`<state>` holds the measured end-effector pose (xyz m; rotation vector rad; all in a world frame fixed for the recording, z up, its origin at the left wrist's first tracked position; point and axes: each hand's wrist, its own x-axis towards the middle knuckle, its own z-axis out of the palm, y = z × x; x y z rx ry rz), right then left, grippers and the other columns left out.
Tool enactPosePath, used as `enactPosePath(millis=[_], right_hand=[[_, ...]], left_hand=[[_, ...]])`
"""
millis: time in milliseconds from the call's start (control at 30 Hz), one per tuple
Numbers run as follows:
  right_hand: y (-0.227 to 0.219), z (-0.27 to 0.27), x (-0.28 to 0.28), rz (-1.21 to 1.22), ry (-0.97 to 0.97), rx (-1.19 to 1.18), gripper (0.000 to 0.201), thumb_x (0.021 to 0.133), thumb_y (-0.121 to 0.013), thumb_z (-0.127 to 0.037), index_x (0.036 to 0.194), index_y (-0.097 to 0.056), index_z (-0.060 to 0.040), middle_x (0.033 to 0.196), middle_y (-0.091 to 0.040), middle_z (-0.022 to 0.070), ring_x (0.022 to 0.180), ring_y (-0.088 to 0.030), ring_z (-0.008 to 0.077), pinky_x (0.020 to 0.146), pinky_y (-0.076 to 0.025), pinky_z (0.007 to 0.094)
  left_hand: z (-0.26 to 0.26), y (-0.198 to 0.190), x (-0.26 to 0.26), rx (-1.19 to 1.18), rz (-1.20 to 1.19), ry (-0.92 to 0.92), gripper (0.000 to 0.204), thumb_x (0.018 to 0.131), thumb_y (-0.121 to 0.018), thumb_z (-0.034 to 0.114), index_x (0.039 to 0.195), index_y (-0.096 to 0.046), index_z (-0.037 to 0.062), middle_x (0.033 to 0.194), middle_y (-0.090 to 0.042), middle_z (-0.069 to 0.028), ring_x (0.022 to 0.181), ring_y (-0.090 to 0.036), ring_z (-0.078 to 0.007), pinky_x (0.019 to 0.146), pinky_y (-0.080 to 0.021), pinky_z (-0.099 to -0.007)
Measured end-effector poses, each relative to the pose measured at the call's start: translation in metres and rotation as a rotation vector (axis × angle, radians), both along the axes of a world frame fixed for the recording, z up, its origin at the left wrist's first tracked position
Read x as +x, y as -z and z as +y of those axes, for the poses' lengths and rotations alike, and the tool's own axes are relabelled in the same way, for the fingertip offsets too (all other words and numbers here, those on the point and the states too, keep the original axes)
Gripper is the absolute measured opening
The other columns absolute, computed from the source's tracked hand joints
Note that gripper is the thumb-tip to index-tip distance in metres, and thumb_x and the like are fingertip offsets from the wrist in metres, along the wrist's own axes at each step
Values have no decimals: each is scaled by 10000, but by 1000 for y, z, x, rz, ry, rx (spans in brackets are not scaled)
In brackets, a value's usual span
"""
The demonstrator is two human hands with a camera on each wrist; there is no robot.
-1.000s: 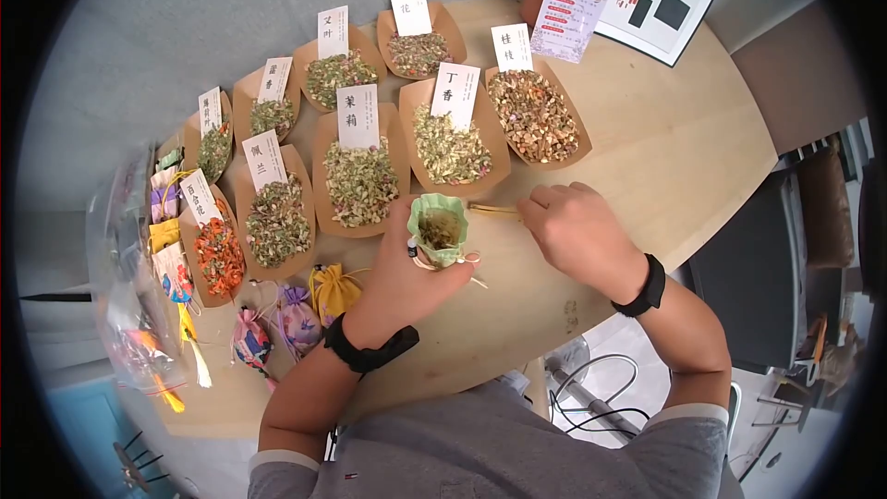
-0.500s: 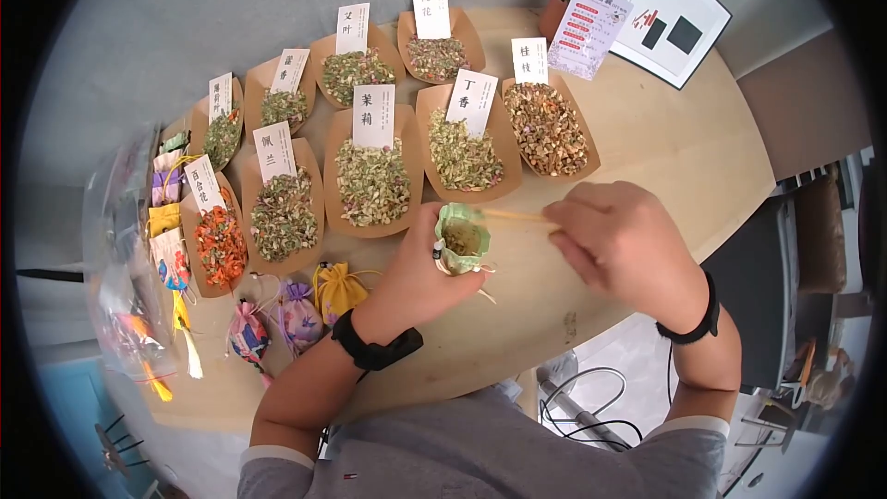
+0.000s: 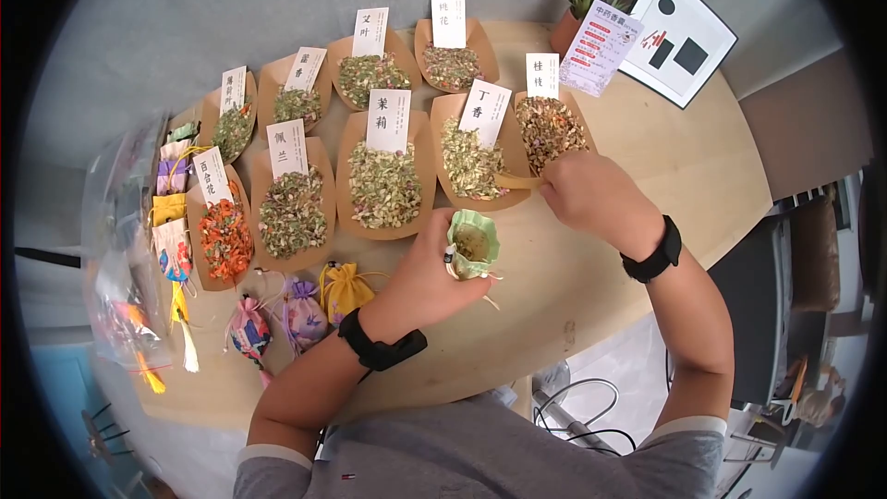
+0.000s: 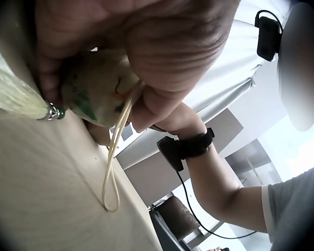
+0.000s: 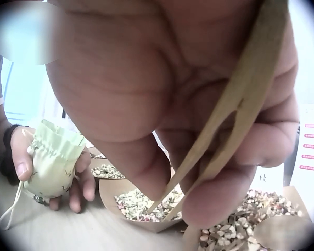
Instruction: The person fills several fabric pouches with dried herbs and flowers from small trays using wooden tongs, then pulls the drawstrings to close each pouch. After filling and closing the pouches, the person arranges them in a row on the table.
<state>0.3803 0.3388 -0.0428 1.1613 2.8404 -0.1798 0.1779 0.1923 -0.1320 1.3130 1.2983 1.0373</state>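
My left hand [image 3: 427, 275] grips a small pale-green drawstring pouch [image 3: 492, 242], its gathered mouth spread upward and dried herb bits visible inside. A cream cord loop [image 4: 113, 172] and a pale tassel [image 4: 15, 89] hang from it in the left wrist view. My right hand [image 3: 605, 206] holds wooden tweezers [image 5: 246, 89] between thumb and fingers. Their two tips, slightly apart, reach into the pale-green dried herbs [image 5: 131, 204] of the brown paper tray [image 3: 442, 187] ahead of the pouch. Coarse brown chips [image 3: 548, 129] fill the tray beside it, partly behind my right hand.
More paper trays with labelled cards hold herbs, including orange petals [image 3: 224, 240]. Closed pouches in pink [image 3: 249, 328], purple [image 3: 303, 314] and yellow [image 3: 346, 290] lie left of my left forearm. A potted plant [image 3: 565, 32], a printed card [image 3: 601, 48] and a framed picture [image 3: 699, 23] stand at the back right.
My right hand first swung back from beside the pouch, then went forward with the tweezers to the pale-green herb tray. My left hand keeps holding the pouch; the view shifted slightly.
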Motion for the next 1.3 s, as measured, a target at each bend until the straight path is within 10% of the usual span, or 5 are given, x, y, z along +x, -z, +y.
enactPosePath(millis=[767, 1300], right_hand=[[24, -10, -11, 101, -215, 116, 96, 862, -666, -79, 906, -639, 2, 783, -640, 154, 739, -658, 369, 695, -527, 468], [-47, -26, -7, 376, -129, 12, 101, 832, -706, -72, 847, -650, 10, 783, -631, 170, 772, -647, 387, 692, -521, 471]], left_hand=[[1, 0, 0, 53, 19, 12, 722, 796, -854, 125, 1340, -395, 10, 1148, -563, -85, 1031, -571, -131, 887, -504, -311], [2, -5, 1, 66, -116, -23, 721, 808, -848, 127, 1353, -390, 14, 1165, -578, -79, 1052, -595, -132, 900, -517, -312]])
